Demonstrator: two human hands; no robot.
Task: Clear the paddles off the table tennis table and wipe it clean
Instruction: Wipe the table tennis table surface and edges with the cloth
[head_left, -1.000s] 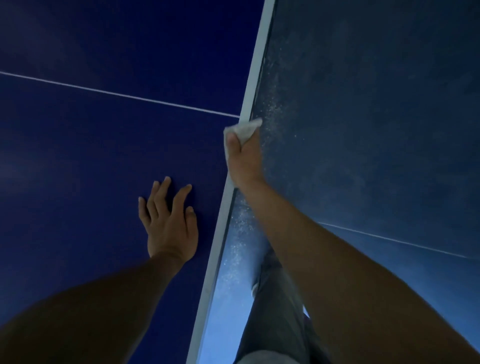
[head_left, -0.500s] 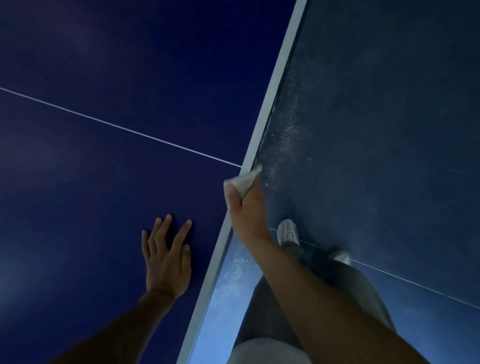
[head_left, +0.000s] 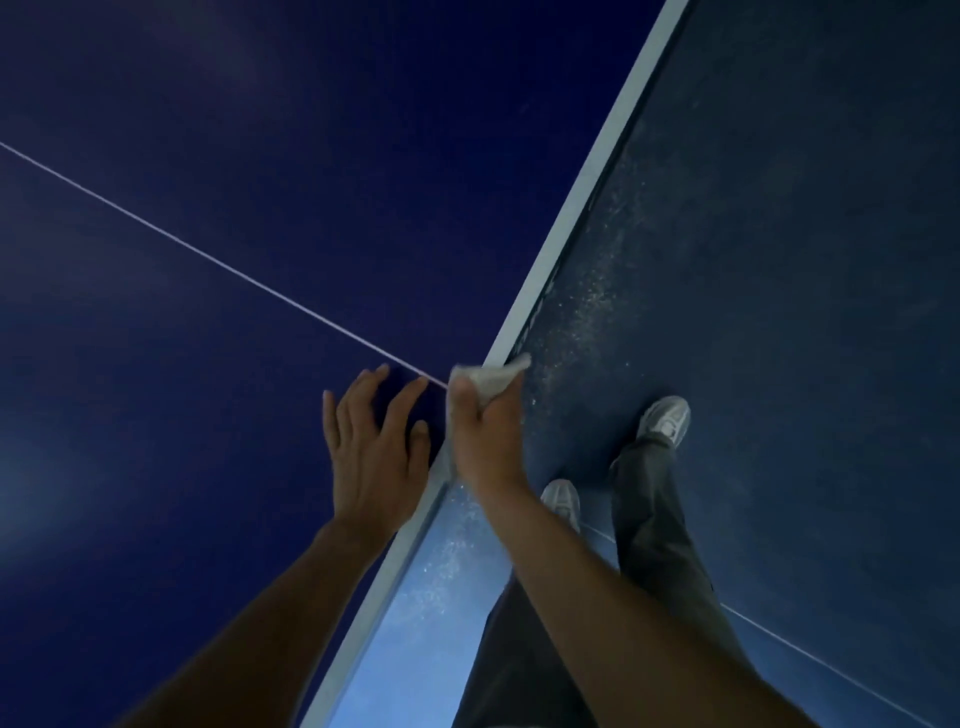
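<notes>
The dark blue table tennis table (head_left: 208, 467) fills the left of the view, with a thin white centre line (head_left: 208, 257) and a white edge band (head_left: 571, 208) running diagonally. My right hand (head_left: 483, 441) grips a white cloth (head_left: 491, 379) and holds it against the edge band where the centre line meets it. My left hand (head_left: 374, 447) lies with fingers spread on the table top just left of the right hand. No paddle is in view.
Right of the table edge is a dark blue floor (head_left: 779, 312) speckled with pale dust beside the edge and crossed by a thin white line. My legs in dark trousers (head_left: 649, 519) and pale shoes (head_left: 665, 418) stand there.
My right hand has drawn the cloth nearer along the table edge. My left hand has shifted right and now sits close beside the right hand. The view has tilted, bringing both shoes in.
</notes>
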